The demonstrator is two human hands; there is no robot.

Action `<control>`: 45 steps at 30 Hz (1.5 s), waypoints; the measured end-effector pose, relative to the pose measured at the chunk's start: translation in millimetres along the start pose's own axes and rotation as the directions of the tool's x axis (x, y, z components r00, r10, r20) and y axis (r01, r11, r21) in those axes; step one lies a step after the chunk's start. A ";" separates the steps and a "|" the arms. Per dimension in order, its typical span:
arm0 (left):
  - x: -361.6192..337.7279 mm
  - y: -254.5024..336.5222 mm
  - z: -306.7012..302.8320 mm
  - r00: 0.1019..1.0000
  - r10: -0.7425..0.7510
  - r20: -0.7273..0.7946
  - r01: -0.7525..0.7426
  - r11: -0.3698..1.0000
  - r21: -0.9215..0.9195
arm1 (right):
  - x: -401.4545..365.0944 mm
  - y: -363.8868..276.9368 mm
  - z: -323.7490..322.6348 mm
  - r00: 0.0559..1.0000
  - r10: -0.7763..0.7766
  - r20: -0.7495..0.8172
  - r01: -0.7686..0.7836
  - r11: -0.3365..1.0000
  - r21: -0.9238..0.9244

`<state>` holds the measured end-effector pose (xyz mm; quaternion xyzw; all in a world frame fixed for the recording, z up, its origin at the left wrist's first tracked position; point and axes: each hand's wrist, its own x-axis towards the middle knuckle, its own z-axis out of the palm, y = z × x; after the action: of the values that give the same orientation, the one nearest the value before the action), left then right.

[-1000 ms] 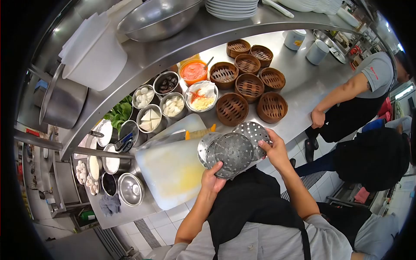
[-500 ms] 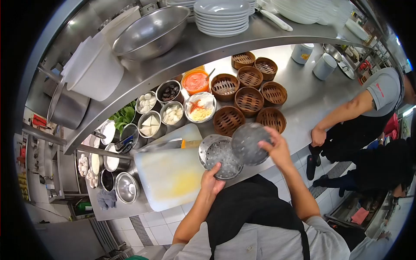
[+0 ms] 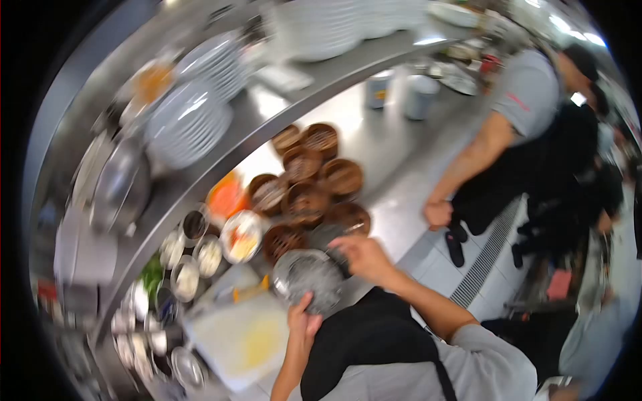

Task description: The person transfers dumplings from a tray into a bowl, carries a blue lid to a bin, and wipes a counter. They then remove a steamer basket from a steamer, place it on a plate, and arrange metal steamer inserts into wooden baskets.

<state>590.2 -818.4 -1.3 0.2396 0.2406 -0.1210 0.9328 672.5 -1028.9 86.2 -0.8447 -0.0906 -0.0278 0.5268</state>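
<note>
While clasping discs [image 3: 307,277] in left hand [image 3: 305,321] alone, now extends right hand [image 3: 368,259] toward steamers [image 3: 305,204] beyond; cannot tell right grip

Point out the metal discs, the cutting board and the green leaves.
Metal discs [image 3: 306,275]: head view, upper face of the stack.
Cutting board [image 3: 231,339]: head view, bare white surface.
Green leaves [image 3: 152,275]: head view, middle of the bunch.

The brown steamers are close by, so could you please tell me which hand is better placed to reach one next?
Probably the right hand: it is nearer the brown steamers, though blur hides whether it grips anything. The left hand is farther back, holding metal discs.
</note>
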 end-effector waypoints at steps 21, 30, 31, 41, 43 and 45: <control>40.1 15.3 -47.8 0.993 -0.040 0.112 0.025 0.991 0.131 | 10.0 8.3 -39.2 0.934 0.237 -0.268 -0.199 0.967 0.162; 34.0 16.8 -65.1 0.956 -0.224 0.191 0.158 0.938 0.310 | -5.2 -2.2 3.7 0.975 -0.040 -0.218 0.070 0.988 0.135; 26.3 20.2 -57.6 0.960 -0.187 0.206 0.128 0.955 0.266 | -4.6 -1.8 12.6 0.976 -0.056 -0.212 0.092 0.982 0.165; 10.2 30.6 -82.1 0.963 -0.265 -0.055 0.266 0.891 0.368 | -11.6 57.1 99.6 0.902 0.083 0.423 -0.239 0.913 0.330; 14.7 35.2 -82.5 0.984 -0.122 0.132 0.077 0.949 0.305 | -4.6 48.9 102.0 0.841 0.153 0.518 -0.344 0.891 0.295; 16.0 33.8 -89.7 0.989 -0.087 0.121 0.046 0.950 0.309 | -13.9 25.9 80.7 0.807 0.239 0.539 -0.402 0.892 0.207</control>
<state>580.4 -746.0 -65.3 0.3639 0.1641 -0.2039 0.8939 659.6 -969.5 25.5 -0.7317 -0.0812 0.2969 0.6082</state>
